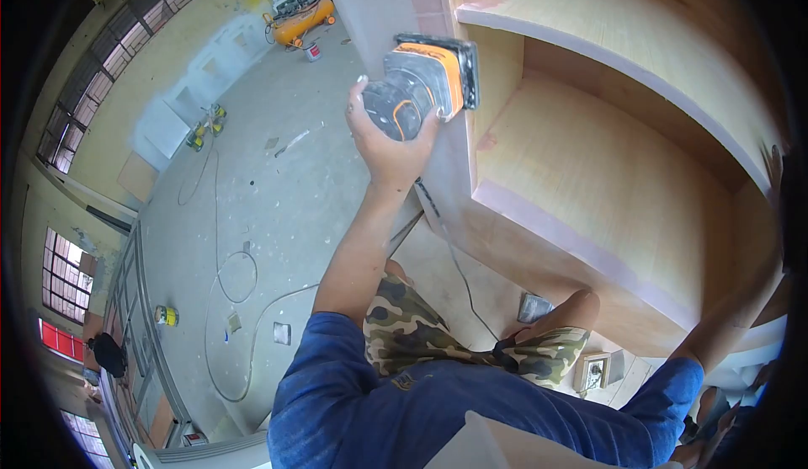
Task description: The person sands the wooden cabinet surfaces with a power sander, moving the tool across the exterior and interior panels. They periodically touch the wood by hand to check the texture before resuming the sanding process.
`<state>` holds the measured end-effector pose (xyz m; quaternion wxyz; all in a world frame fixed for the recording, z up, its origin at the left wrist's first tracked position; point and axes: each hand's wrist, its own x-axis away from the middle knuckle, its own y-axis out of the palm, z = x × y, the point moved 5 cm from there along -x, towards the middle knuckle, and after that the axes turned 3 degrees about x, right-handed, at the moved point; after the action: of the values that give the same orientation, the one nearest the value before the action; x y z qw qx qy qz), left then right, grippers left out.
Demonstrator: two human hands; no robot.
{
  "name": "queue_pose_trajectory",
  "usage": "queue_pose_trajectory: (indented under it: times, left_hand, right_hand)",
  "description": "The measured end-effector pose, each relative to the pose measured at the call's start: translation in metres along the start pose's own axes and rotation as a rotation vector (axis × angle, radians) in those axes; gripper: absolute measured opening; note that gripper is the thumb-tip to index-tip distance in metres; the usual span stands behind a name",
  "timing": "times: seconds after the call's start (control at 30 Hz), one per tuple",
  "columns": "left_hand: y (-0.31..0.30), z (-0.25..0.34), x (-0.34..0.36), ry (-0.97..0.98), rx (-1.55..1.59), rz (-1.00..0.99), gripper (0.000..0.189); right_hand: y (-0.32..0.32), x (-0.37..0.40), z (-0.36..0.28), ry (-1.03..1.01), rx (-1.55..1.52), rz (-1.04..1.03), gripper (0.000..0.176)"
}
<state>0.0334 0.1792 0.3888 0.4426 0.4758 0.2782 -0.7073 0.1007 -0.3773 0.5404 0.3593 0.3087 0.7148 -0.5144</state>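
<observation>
My left hand [394,153] is wrapped round the dark body of an orange and grey electric sander [429,77]. The sander's square black pad lies up against the pale upright panel [379,14] at the cabinet's end. From the sander, a dark cord [454,258] hangs down toward my legs. Far to the right, my right hand [773,170] rests at the outer edge of the wooden shelf cabinet [606,174], its fingers stretched out and partly lost in the dark rim of the view. Pinkish-white filler covers the shelf edges.
An orange air compressor [303,23] stands by the far wall, with a paint can [312,51] near it. A long hose [220,284] loops across the grey floor. Another can [167,316] sits at left, near metal frames [139,334]. A small box [592,373] lies beside my knee.
</observation>
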Motion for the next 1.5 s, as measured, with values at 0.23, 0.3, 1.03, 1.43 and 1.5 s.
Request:
queue_pose_trajectory:
  times: [0.23,0.3,1.03,1.43,1.5]
  left_hand:
    - [-0.017,-0.016,-0.077,0.041,-0.101,0.06,0.096]
    - [-0.022,-0.016,-0.103,-0.127,0.006,0.075,0.095]
    - [-0.013,0.016,-0.075,0.825,-0.07,-0.341,0.088]
    - [-0.016,0.017,-0.083,0.84,-0.09,-0.387,0.085]
    - [-0.016,0.02,-0.099,0.857,-0.078,-0.352,0.085]
  right_hand:
    - [0.0,-0.005,0.007,-0.007,0.058,-0.012,0.055]
    - [0.002,-0.009,0.014,-0.02,0.09,0.003,0.055]
    - [-0.009,-0.011,0.02,-0.115,0.107,0.055,0.057]
    - [-0.01,-0.008,0.012,-0.118,0.02,0.13,0.055]
    - [-0.01,-0.011,0.017,-0.266,0.052,0.248,0.059]
